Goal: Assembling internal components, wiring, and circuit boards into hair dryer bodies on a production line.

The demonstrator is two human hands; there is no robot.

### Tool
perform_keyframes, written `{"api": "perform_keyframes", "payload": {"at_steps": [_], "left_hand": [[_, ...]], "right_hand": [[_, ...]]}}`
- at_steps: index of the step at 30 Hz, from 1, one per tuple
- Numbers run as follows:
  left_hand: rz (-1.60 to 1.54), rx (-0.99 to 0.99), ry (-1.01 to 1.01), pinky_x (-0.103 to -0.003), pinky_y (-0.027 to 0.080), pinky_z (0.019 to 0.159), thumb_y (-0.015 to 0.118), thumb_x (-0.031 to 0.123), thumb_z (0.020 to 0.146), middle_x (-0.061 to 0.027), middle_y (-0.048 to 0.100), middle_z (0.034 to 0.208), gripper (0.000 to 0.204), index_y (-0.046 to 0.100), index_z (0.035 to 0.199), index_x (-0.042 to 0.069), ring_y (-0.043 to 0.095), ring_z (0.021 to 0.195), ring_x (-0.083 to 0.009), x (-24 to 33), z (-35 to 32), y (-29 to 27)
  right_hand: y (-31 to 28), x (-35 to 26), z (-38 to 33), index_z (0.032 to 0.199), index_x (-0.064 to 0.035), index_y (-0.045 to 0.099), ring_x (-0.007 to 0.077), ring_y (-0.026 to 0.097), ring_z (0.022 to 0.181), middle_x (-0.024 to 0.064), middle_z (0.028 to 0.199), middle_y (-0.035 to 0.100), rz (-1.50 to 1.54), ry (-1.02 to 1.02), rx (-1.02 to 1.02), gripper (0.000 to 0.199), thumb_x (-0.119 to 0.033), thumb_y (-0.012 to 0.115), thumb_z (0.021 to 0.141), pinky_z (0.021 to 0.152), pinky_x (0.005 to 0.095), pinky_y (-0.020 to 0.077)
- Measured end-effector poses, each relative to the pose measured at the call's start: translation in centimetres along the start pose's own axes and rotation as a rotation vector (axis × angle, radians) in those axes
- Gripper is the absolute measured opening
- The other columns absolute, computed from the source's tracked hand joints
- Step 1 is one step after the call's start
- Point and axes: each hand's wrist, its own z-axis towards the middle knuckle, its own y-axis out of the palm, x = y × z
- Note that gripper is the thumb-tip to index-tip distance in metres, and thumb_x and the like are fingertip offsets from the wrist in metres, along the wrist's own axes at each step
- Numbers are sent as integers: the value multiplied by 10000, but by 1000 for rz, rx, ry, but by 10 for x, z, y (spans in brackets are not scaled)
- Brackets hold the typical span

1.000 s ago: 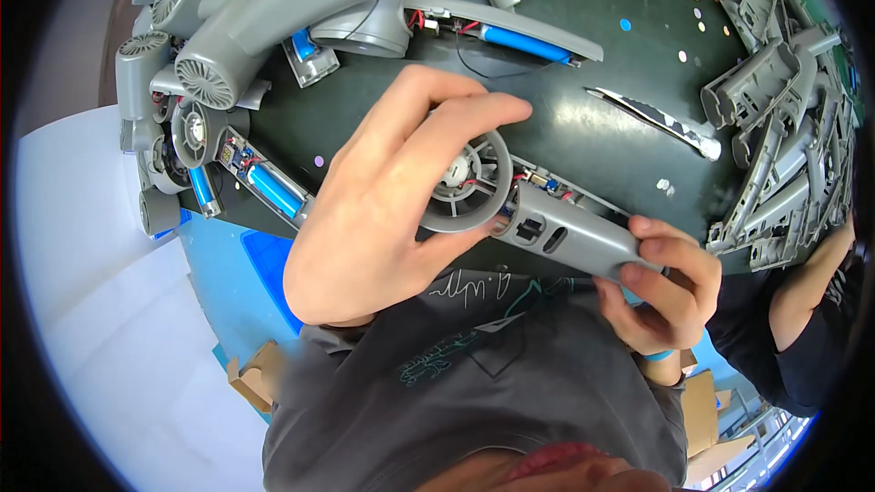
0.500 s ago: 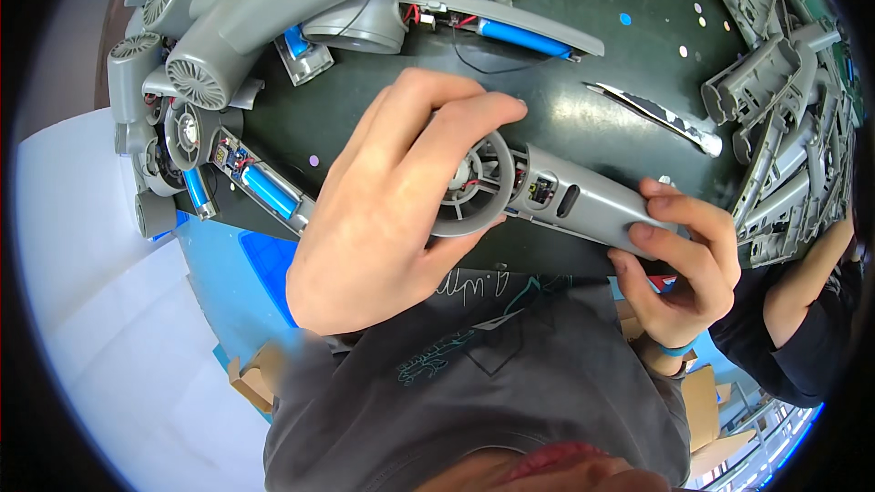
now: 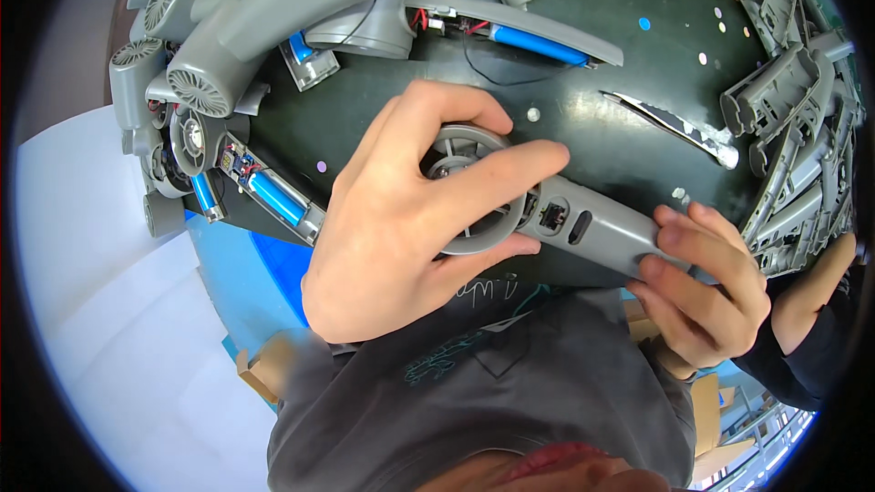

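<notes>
A grey handheld fan (image 3: 609, 230) is held crosswise between my two hands, just above the table's near edge. My left hand (image 3: 392, 219) grips its round fan head, thumb below and fingers spread across the ring, hiding part of the spokes. At the handle's far right end, my right hand (image 3: 711, 287) pinches the casing between fingers and thumb. A slot and an opening with small dark parts show on the handle near the ring. Beyond it lies a narrow blade-like tool (image 3: 670, 128), dark with white smears.
Grey fan bodies (image 3: 273, 23) pile up at the back left. An opened handle with a blue battery (image 3: 540, 46) lies behind my hands; another blue-battery handle (image 3: 276, 198) is at left. Empty grey casing halves (image 3: 788, 146) heap at right, near another person's arm (image 3: 811, 296).
The fan and both hands sit slightly further right and lower, as the whole view has shifted a little. My left fingers have spread further over the ring, one reaching toward the handle.
</notes>
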Motion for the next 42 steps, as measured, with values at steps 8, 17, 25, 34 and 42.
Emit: {"api": "perform_keyframes", "payload": {"at_steps": [8, 17, 25, 34, 42], "left_hand": [[39, -29, 20, -391, 539, 776, 916, 228, 560, -139, 576, 1146, 513, 785, 1041, 107, 633, 968, -302, 1, 1, 0], [184, 10, 112, -417, 537, 769, 882, 238, 499, -73, 643, 1061, 529, 757, 991, 88, 645, 956, -309, 6, 4, 4], [188, -40, 115, -390, 518, 728, 876, 250, 547, -88, 639, 1047, 534, 719, 1024, 68, 630, 914, -298, 4, 7, 0], [151, -42, 124, -405, 521, 728, 861, 249, 593, -104, 636, 1036, 481, 700, 1000, 51, 622, 902, -317, 1, 7, 0], [105, -73, 47, -398, 507, 714, 893, 162, 480, -78, 632, 1025, 554, 706, 995, 84, 602, 901, -300, 3, 10, -2]], "right_hand": [[5, -6, 3, 840, -15, 779, 308, 773, 861, 144, 870, 733, -25, 40, 14, 199, -110, 769, 666, 912, 392, 593], [-15, 1, 5, 854, -26, 782, 318, 771, 899, 146, 904, 737, -42, -82, -170, 190, -84, 780, 673, 934, 402, 591], [-11, 7, 2, 862, -31, 780, 321, 771, 901, 147, 920, 738, 56, -18, -112, 230, -59, 849, 644, 963, 424, 578], [-9, 2, 1, 894, -43, 779, 346, 768, 896, 175, 984, 726, 130, 114, -70, 268, -80, 887, 652, 979, 459, 569], [-17, -4, 6, 918, -70, 771, 330, 766, 928, 155, 983, 725, 29, 100, -154, 287, -115, 886, 658, 974, 455, 569]]}}
